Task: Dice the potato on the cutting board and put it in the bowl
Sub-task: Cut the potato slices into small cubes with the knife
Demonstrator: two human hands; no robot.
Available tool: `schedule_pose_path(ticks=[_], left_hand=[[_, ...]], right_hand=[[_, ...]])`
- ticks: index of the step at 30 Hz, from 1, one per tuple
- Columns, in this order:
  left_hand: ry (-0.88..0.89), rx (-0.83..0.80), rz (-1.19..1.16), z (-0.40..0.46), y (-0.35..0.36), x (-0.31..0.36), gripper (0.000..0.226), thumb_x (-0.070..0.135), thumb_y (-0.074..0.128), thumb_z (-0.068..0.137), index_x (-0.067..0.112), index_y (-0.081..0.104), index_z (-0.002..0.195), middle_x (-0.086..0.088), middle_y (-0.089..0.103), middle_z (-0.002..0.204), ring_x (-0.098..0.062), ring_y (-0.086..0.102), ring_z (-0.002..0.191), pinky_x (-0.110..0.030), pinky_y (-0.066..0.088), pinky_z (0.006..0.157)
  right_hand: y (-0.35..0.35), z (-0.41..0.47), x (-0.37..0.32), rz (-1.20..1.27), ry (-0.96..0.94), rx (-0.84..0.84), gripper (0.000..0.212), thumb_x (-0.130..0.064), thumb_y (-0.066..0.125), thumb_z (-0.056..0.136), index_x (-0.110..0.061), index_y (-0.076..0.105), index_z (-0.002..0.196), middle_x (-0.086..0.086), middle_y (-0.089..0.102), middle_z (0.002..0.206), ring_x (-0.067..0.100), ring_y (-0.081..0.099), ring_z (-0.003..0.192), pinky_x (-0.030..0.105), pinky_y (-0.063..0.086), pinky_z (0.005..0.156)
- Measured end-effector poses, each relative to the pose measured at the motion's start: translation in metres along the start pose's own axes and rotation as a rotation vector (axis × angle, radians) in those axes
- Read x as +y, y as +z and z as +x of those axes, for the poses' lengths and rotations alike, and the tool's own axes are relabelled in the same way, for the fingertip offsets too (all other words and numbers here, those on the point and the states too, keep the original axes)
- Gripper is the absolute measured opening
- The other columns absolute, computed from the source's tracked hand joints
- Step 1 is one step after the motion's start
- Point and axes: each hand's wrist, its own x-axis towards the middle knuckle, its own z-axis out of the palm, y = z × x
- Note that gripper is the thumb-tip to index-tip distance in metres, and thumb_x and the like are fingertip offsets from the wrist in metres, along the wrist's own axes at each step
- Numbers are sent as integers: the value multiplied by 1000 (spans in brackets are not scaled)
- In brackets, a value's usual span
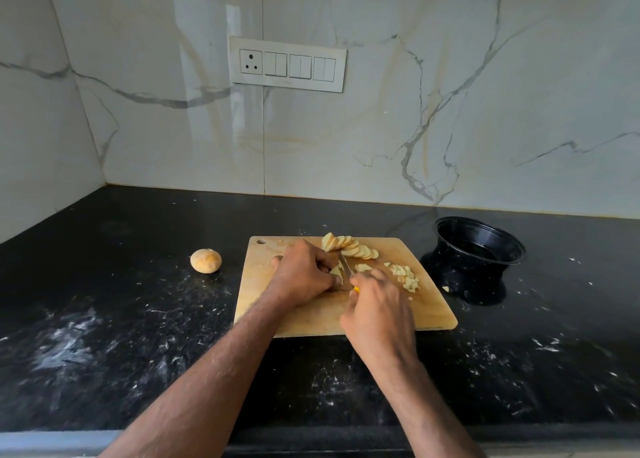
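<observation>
Gripping knife (345,265), left hand (304,272) pinning potato (335,271)

One cutting board (322,314), one black bowl (479,246), one knife (344,263). One whole potato (205,260) sits aside. Two hands (304,274) work.

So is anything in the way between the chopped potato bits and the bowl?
Nothing visible. The diced pile lies at the board's right side, and the bowl stands just beyond that edge on the counter. Only bare board and counter lie between them, plus one stray bit.
</observation>
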Motion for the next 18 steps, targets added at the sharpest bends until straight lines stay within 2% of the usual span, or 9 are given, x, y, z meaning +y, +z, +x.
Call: schedule_pose_path(ticks=[2,4,6,9,13,18], left_hand=[[4,2,-28,1,1,0,13,25,88,75,23,75,74,19,63,68,-4,56,73,-54,45,103],[-8,-1,-57,2,1,-1,20,24,89,76,19,80,92,15,70,81,-7,61,83,-55,46,103],[-4,3,-54,2,1,0,19,24,89,75,20,81,92,16,69,78,-6,60,81,-56,45,104],[18,3,-15,2,1,-1,9,23,86,76,24,77,77,17,63,67,-5,55,74,-59,44,103],[2,-6,-35,1,1,0,19,23,86,76,21,81,95,15,71,81,-8,63,85,-59,44,105],[-12,-6,-51,2,3,-1,22,24,89,76,21,80,96,14,72,85,-8,64,85,-55,47,104]], right_hand=[[-1,-1,4,-12,67,31,31,-17,65,92,-18,69,123,-4,65,115,13,68,90,24,57,76],[-2,-2,8,-8,116,69,30,-16,66,91,-18,71,121,-3,67,111,14,68,87,23,55,74],[-1,-1,8,4,95,76,29,-17,66,92,-18,71,120,-3,67,111,14,67,88,23,53,74],[3,0,2,15,-6,16,31,-19,65,93,-19,69,124,-5,65,117,11,66,92,21,52,78],[3,-2,2,-1,64,-6,32,-17,67,90,-20,69,122,-4,65,117,13,68,90,25,58,75],[-1,-5,10,23,122,60,28,-16,65,92,-17,71,120,-2,68,113,13,69,87,24,59,75]])
